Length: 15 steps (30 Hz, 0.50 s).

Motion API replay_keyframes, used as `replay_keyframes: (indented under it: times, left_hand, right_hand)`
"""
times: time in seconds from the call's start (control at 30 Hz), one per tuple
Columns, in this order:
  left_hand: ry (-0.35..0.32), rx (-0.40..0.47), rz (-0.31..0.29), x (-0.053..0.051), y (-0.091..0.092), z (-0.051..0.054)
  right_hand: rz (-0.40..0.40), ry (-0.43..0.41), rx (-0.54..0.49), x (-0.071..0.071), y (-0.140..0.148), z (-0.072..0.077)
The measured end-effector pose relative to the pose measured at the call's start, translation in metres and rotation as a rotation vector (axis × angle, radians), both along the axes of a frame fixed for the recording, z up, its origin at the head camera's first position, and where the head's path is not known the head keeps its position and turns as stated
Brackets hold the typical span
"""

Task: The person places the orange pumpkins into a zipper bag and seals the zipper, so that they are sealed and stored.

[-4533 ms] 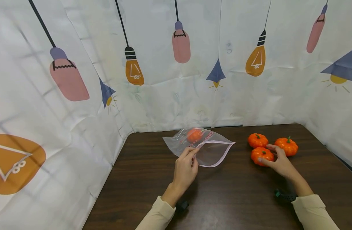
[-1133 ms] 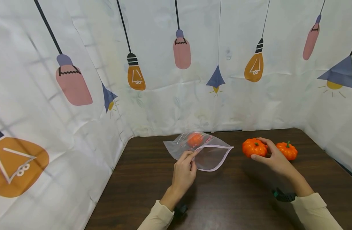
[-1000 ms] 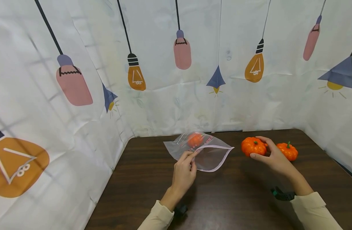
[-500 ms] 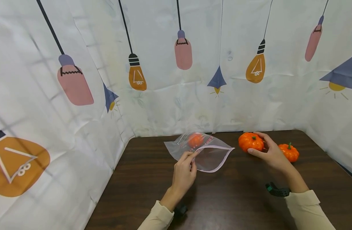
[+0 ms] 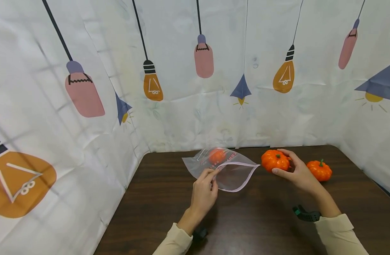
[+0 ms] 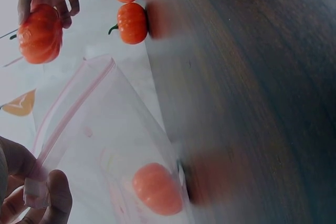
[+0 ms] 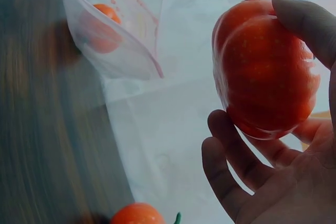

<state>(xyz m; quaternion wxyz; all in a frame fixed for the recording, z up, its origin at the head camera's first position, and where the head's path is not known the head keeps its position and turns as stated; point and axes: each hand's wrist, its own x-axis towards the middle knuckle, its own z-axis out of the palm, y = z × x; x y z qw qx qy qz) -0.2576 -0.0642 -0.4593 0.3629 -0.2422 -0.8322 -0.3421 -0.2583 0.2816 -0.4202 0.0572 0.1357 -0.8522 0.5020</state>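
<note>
While the left hand (image 5: 202, 193) pinches a bag (image 5: 193, 165), the right hand (image 5: 301, 173) grips a pumpkin (image 5: 274, 160).

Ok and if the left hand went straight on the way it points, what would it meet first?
Past the rim of the clear bag, which the left hand pinches, it would probably meet the orange pumpkin inside, though depth is hard to judge.

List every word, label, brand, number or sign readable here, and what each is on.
None can be read with certainty.
Clear bag: reddish print, too small and blurred to read in any view.
Wall covering: lamp and bulb drawings, no legible lettering.
Pumpkin in the right hand: no visible text.
</note>
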Motion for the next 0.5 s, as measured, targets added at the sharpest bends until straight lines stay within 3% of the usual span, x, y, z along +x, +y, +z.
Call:
replay_keyframes:
  times: [0.23, 0.5]
  left_hand:
    - [-0.002, -0.003, 0.007, 0.001, -0.001, 0.0]
    - [0.015, -0.002, 0.0, 0.001, 0.0, 0.0]
  right_hand:
    - [0.037, 0.023, -0.001, -0.001, -0.01, -0.003]
    - [0.065, -0.019, 0.017, 0.0, -0.018, -0.005]
